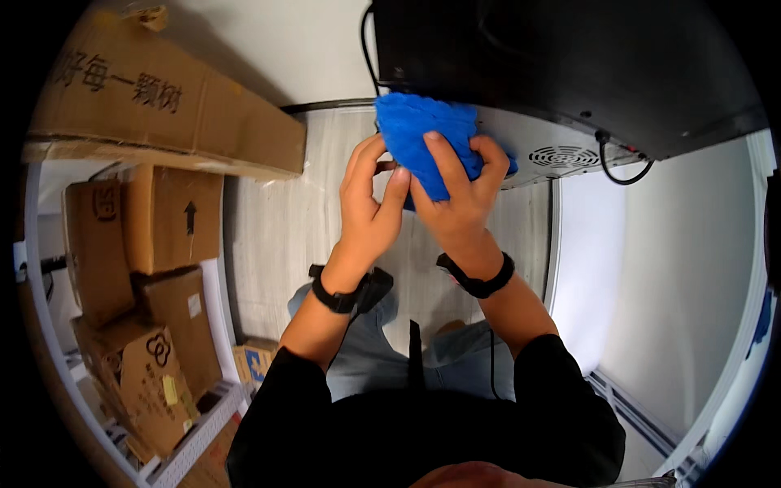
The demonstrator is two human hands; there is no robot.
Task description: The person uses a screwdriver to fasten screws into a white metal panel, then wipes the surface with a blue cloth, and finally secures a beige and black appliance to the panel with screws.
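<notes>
A blue cloth [419, 122] is bunched between my two hands, against the lower left corner of a black cabinet-like machine [569, 65]. My right hand [462, 191] has its fingers curled over the cloth and grips it. On the cloth's left edge, my left hand [370, 195] has its fingers bent round, thumb toward the right hand; part of its fingertips is hidden behind the cloth. Both wrists wear black straps. Beside the cloth on the right, the machine's grey panel has a round slotted vent [563, 156].
Cardboard boxes fill a white shelf [213, 309] on the left, with a long carton [220, 122] above. A black cable [622, 175] loops from the machine at right, another [366, 49] runs down its left side. A white wall panel [675, 268] stands right. Below is a wood-look floor [268, 236].
</notes>
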